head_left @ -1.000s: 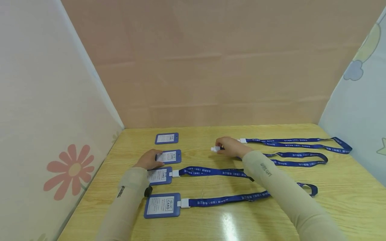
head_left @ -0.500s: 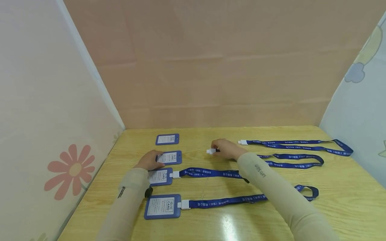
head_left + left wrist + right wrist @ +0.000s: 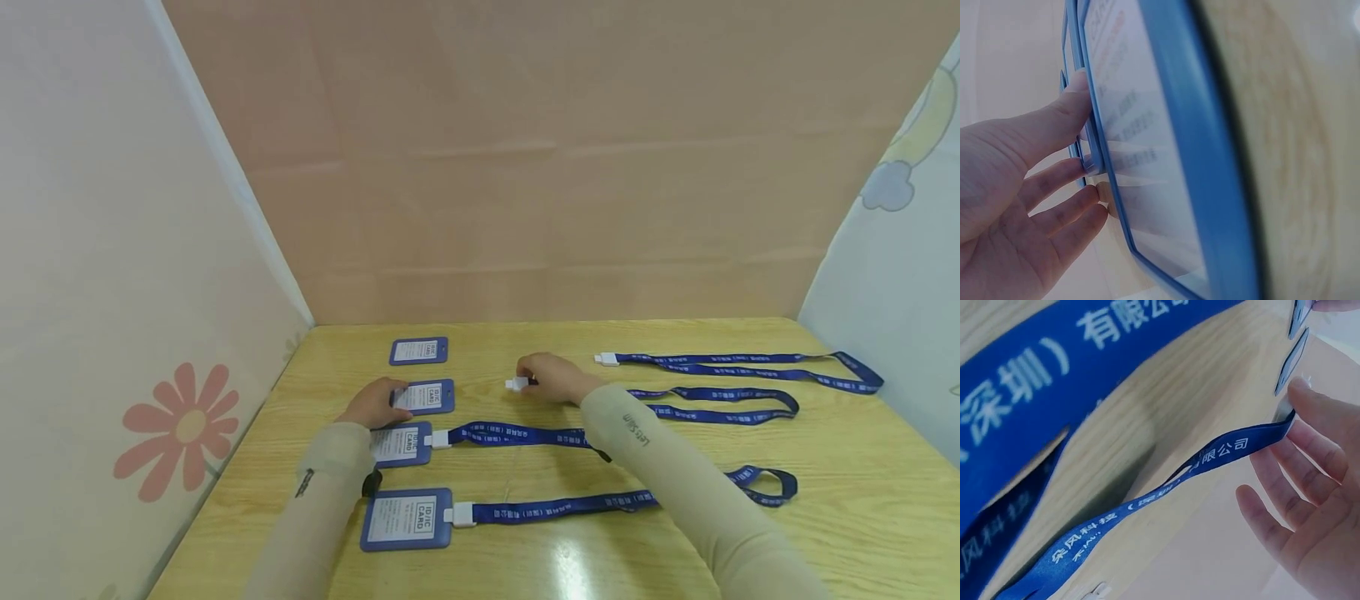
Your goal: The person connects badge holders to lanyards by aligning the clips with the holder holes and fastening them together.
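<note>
My left hand (image 3: 372, 404) holds the left end of a blue ID card holder (image 3: 431, 397), which lies on the table second from the back. In the left wrist view the thumb (image 3: 1069, 109) and index finger pinch its end, while the other fingers spread out behind. Between thumb and fingertips, my right hand (image 3: 555, 380) grips a blue lanyard (image 3: 720, 414) close behind its white clip (image 3: 516, 384). That clip points left toward the card holder, with a gap between them. The lanyard's printed strap (image 3: 1225, 452) trails from the fingers in the right wrist view.
Two card holders (image 3: 405, 518) joined to lanyards (image 3: 555, 509) lie nearer the front. At the back are a lone card holder (image 3: 418, 351) and a separate lanyard (image 3: 750, 359) with a white clip. Fabric walls stand behind and on both sides of the wooden table (image 3: 525, 575).
My right hand has moved left with the lanyard's clip, narrowing the gap to the card holder. The lanyard's loop has slid slightly left. The left hand keeps its hold.
</note>
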{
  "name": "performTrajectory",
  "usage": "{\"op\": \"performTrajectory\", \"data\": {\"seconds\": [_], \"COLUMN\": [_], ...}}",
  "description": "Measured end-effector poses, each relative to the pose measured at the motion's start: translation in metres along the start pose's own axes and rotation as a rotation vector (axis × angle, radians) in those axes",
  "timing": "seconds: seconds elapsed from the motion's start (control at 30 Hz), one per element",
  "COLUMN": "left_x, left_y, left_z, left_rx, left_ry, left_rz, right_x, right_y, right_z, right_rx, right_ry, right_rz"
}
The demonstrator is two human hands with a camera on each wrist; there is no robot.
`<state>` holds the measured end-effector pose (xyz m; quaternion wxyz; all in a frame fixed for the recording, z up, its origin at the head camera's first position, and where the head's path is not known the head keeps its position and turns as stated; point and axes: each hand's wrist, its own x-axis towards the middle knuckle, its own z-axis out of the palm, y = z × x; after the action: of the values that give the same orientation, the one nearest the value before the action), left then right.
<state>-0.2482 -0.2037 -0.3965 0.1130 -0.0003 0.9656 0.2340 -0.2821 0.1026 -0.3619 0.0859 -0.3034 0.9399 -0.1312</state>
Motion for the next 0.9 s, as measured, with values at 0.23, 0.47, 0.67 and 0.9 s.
{"op": "performTrajectory", "data": {"seconds": [0.23,0.47,0.67,0.9], "left_x": [-0.001,-0.004,-0.003,0.0], "left_y": [0.001,0.003,0.004,0.002], "left_z": [0.001,0.0,0.001,0.002], "left_rx": [-0.017,-0.021,-0.01,-0.041], "left_ry": [0.0,0.006,0.005,0.006], "left_rz": [-0.027,-0.039,-0.021,-0.04], "right_x": [0.006,0.013,0.016,0.022], "right_y": [-0.008,-0.016,-0.022,-0.028], "right_z": [0.003,0.008,0.012,0.015], "right_rx": [0.012,0.03,0.039,0.024], "right_ry": [-0.008,-0.03,-0.047,-0.044], "right_rz": [0.004,0.018,0.022,0.019]}}
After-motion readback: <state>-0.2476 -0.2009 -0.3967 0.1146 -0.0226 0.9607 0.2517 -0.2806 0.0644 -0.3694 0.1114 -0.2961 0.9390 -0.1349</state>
